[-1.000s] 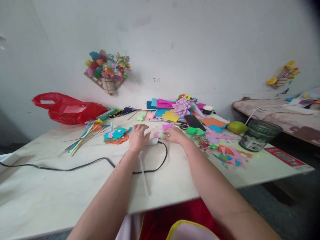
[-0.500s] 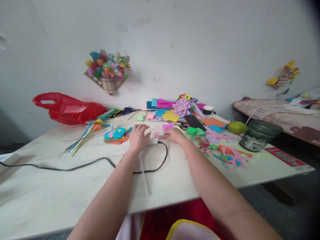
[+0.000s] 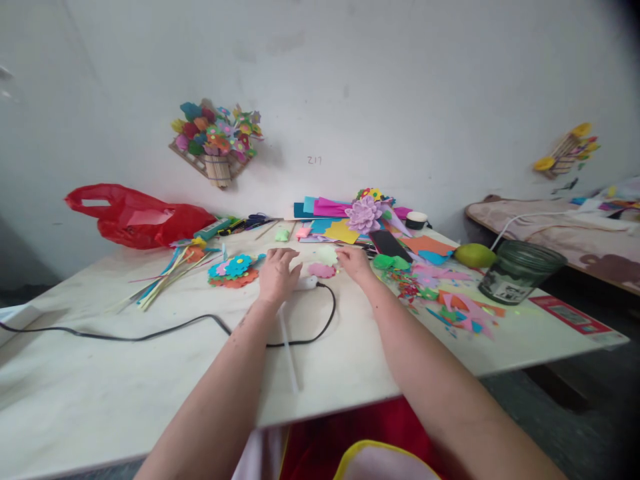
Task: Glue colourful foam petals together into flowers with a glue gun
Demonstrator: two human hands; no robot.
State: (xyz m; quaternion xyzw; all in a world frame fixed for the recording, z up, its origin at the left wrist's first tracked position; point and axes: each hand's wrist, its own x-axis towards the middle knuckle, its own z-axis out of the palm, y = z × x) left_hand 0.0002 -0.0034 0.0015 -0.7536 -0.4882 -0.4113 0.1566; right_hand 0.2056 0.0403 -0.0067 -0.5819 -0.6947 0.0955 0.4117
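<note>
My left hand (image 3: 278,272) is closed round the white glue gun (image 3: 305,285), whose black cord (image 3: 332,313) loops toward me; a clear glue stick (image 3: 289,353) sticks out below the wrist. The fingertips of my right hand (image 3: 351,261) are pinched at the edge of a pale green flower piece (image 3: 326,255). Just below that piece lies a pink scalloped flower (image 3: 322,270) on the table. Left of my left hand are stacked blue, pink and orange foam flowers (image 3: 237,268).
A red plastic bag (image 3: 145,220) and thin sticks (image 3: 167,280) lie at the left. Foam sheets (image 3: 341,231), a phone (image 3: 391,245), coloured scraps (image 3: 465,310), a green fruit (image 3: 474,255) and a glass jar (image 3: 520,270) stand or lie at the back and right.
My right hand has moved slightly right and back, away from the pink flower. The pale green piece now shows more fully above it, and the magenta piece is no longer visible. My left hand is unmoved.
</note>
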